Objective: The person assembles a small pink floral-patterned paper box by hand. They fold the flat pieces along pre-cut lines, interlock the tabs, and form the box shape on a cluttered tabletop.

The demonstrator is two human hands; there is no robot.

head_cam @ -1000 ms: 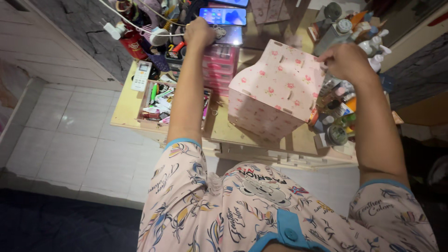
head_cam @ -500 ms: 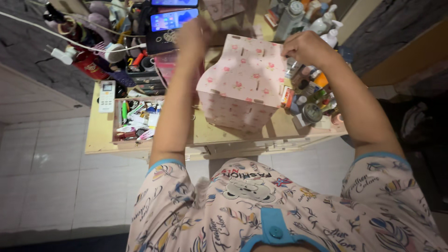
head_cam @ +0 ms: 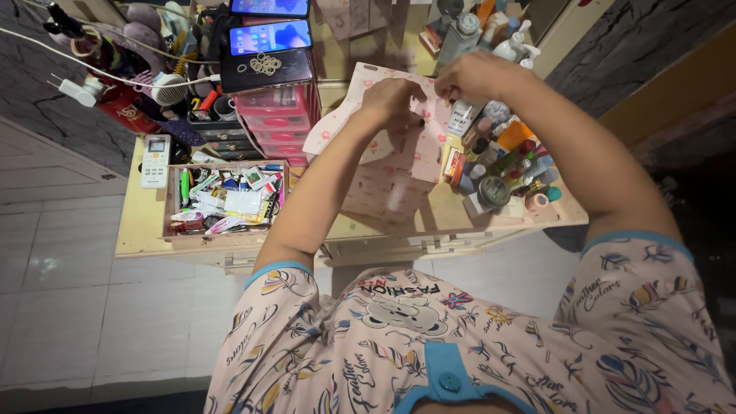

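Pale wooden worktop [head_cam: 146, 222] beside a tiled floor, crowded along its far edge. At centre stands the pink floral box [head_cam: 391, 188], a slotted panel organiser printed with small roses, resting upright on the worktop between a stack of drawers and a cluster of bottles. Both hands are at its top rear edge: the left hand [head_cam: 392, 101] is clenched on the upper panel, and the right hand [head_cam: 469, 75] pinches the same panel just beside it, fingers curled over the edge. The step in hand appears to be seating or adjusting the top panel in its slots; the next move probably calls for steady, even pressure along the edge so the tabs line up without bending the thin board. Left of the box, the pink translucent drawer stack [head_cam: 274, 119] carries a dark phone-like slab with pale rings lying on it; two lit phones [head_cam: 270, 37] lie behind. In front of the drawers, an open wooden tray [head_cam: 224, 201] holds pens, markers and small flat packets in white, green and pink. A white remote control [head_cam: 156, 159] lies at the tray's left. Right of the box, a group of small bottles and jars [head_cam: 502, 165] stands close together, with orange, green and red caps and a round dark-lidded tin nearest the front edge; taller white pump bottles [head_cam: 512, 44] stand behind them.
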